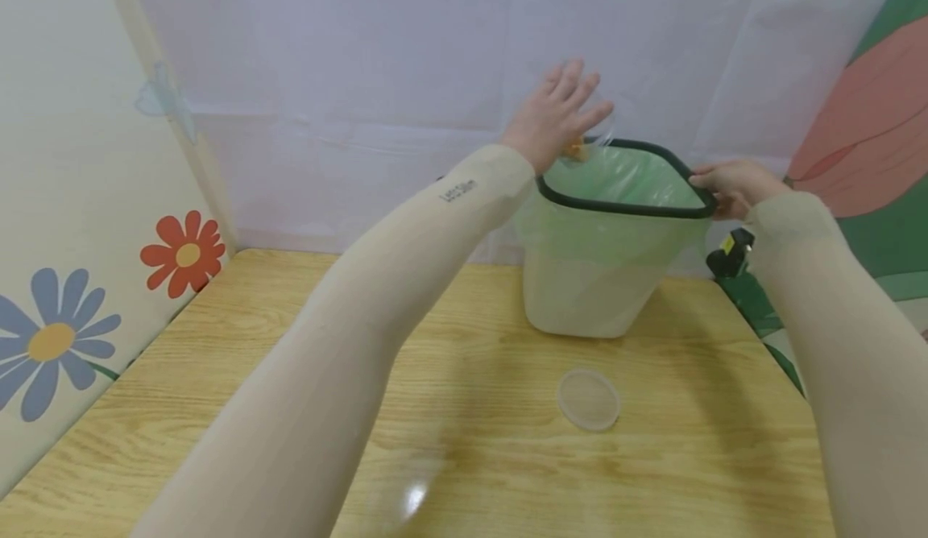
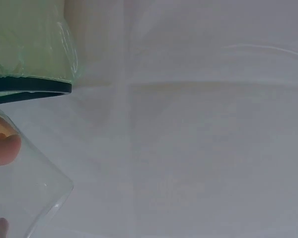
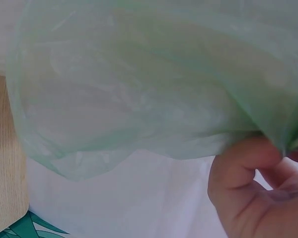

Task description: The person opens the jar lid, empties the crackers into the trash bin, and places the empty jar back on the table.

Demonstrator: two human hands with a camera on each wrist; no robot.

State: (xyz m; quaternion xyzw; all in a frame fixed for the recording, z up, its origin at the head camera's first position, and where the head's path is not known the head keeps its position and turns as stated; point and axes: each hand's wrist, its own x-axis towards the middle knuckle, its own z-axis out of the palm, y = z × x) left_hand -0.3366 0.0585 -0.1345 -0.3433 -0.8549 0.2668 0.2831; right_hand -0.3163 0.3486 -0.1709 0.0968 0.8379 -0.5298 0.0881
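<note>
A pale trash bin with a dark rim is lined with a thin green bag. Above its left side, my left hand holds a clear container tilted with its mouth toward the bin. Something orange shows near that mouth; its kind is unclear. At the bin's right corner my right hand grips the rim, with thumb and fingers pinching it and the overhanging bag. Most of the container is hidden behind the left hand in the head view.
A round clear lid lies flat on the wooden table, in front of the bin. White sheeting hangs behind. Walls with painted flowers stand at the left and right.
</note>
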